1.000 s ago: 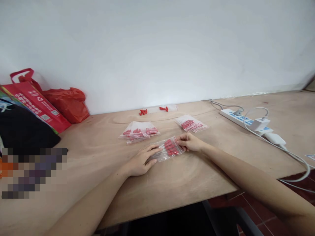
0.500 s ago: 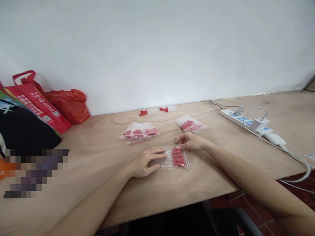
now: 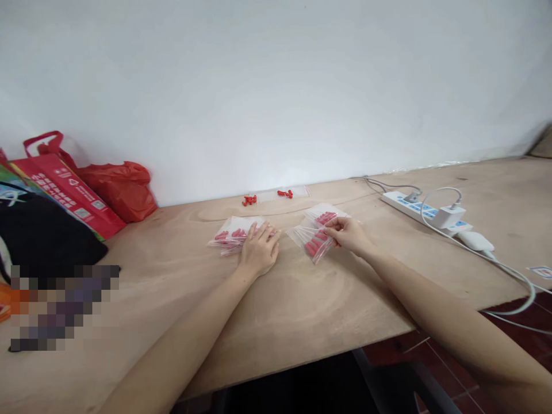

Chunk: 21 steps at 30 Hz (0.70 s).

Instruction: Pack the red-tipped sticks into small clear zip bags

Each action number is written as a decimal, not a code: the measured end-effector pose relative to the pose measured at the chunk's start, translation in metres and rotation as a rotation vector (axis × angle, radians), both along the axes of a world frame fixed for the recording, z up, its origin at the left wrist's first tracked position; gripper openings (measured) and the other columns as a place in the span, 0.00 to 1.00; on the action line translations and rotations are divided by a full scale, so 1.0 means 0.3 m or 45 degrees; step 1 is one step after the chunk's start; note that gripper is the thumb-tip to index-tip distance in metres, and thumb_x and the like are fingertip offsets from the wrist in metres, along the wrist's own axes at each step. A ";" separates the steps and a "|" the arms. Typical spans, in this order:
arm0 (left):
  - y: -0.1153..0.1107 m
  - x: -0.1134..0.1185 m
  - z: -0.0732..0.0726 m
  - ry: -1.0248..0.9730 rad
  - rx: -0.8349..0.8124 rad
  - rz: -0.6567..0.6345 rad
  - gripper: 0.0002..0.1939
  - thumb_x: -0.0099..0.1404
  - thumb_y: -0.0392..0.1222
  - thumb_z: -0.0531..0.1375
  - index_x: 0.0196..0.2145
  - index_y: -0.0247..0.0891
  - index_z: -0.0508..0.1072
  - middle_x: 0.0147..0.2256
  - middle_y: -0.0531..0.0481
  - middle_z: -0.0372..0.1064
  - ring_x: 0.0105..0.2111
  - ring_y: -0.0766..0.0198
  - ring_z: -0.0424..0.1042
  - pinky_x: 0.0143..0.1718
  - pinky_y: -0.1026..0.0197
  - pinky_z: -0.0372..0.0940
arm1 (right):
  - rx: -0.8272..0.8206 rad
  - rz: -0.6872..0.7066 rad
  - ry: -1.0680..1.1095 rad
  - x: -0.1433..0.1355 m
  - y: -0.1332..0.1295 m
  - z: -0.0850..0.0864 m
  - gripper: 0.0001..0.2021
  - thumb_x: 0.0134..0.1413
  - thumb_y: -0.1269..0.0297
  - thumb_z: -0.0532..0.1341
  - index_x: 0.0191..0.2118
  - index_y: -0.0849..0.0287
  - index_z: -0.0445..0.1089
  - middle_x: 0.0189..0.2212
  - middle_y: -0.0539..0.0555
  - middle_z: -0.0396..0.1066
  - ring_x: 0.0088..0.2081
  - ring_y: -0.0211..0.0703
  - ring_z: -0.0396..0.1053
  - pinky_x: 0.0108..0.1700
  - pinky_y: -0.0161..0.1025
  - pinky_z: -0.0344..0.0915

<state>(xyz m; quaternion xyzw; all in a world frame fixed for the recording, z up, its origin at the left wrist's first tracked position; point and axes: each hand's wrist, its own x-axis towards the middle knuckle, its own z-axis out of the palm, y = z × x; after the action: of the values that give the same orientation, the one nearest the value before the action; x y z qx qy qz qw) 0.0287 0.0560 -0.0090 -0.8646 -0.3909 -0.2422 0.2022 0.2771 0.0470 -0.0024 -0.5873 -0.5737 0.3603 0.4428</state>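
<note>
My right hand [image 3: 350, 236] pinches the right edge of a clear zip bag [image 3: 313, 246] that has several red pieces in it. This bag is tilted and partly overlaps a pile of similar bags [image 3: 319, 213] on the right. My left hand [image 3: 260, 250] lies with its fingers stretched over the right part of another pile of filled zip bags [image 3: 230, 237]. Red pieces show through the plastic; what exactly they are is too small to tell. The fingers hide part of the left pile.
Loose red pieces [image 3: 249, 200] lie by the wall, beside a flat clear bag [image 3: 301, 191] with more red pieces [image 3: 284, 194] on it. A white power strip [image 3: 401, 202] with plugs and cables is at the right. Red bags [image 3: 125, 187] and a black bag [image 3: 47, 230] stand at the left.
The right hand has carried the filled bag away from me, up to the right pile. My left hand has let go of that bag and moved forward onto the left pile.
</note>
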 end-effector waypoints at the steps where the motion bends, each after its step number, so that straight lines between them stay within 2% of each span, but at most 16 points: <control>1: 0.014 0.013 0.003 0.046 -0.030 -0.015 0.15 0.60 0.38 0.51 0.44 0.38 0.68 0.48 0.43 0.64 0.54 0.52 0.55 0.55 0.44 0.45 | 0.057 -0.021 -0.040 -0.019 -0.005 -0.008 0.08 0.42 0.62 0.61 0.28 0.60 0.64 0.16 0.48 0.66 0.15 0.33 0.61 0.17 0.32 0.57; 6: 0.033 0.015 0.015 0.115 -0.211 0.025 0.13 0.60 0.42 0.50 0.41 0.37 0.68 0.44 0.43 0.67 0.48 0.52 0.62 0.50 0.43 0.51 | 0.247 -0.077 -0.279 -0.103 -0.017 -0.045 0.04 0.44 0.64 0.58 0.26 0.59 0.65 0.18 0.49 0.68 0.18 0.36 0.66 0.23 0.33 0.61; 12: 0.020 -0.073 0.008 0.087 -0.200 0.087 0.12 0.60 0.42 0.50 0.39 0.36 0.69 0.45 0.42 0.66 0.48 0.51 0.62 0.51 0.42 0.49 | 0.008 -0.098 -0.089 -0.199 0.059 -0.062 0.02 0.45 0.67 0.57 0.26 0.59 0.63 0.22 0.52 0.70 0.19 0.37 0.68 0.22 0.32 0.62; 14: 0.016 -0.092 0.005 0.055 -0.164 0.086 0.12 0.60 0.42 0.51 0.40 0.36 0.69 0.45 0.42 0.66 0.49 0.52 0.61 0.52 0.43 0.49 | -0.058 -0.099 -0.043 -0.222 0.087 -0.058 0.03 0.46 0.67 0.58 0.26 0.59 0.63 0.21 0.51 0.70 0.20 0.38 0.69 0.24 0.32 0.64; 17: 0.004 -0.094 0.002 -0.048 -0.163 0.001 0.13 0.60 0.43 0.52 0.41 0.36 0.68 0.44 0.44 0.66 0.47 0.55 0.63 0.51 0.49 0.54 | -0.103 -0.057 -0.025 -0.230 0.111 -0.056 0.05 0.48 0.64 0.57 0.27 0.59 0.61 0.15 0.50 0.68 0.19 0.40 0.69 0.25 0.34 0.65; 21: -0.011 -0.060 -0.005 -0.176 -0.228 -0.129 0.16 0.59 0.47 0.54 0.42 0.36 0.67 0.43 0.45 0.66 0.44 0.59 0.65 0.46 0.56 0.62 | -0.141 0.073 0.166 -0.196 0.105 -0.068 0.09 0.48 0.61 0.58 0.32 0.60 0.60 0.16 0.49 0.67 0.19 0.39 0.68 0.22 0.34 0.65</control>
<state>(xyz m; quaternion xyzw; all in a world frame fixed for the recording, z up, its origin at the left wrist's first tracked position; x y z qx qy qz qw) 0.0106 0.0528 -0.0106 -0.8792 -0.3797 -0.2754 0.0843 0.2183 0.0784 -0.0228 -0.5696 -0.5394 0.4414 0.4357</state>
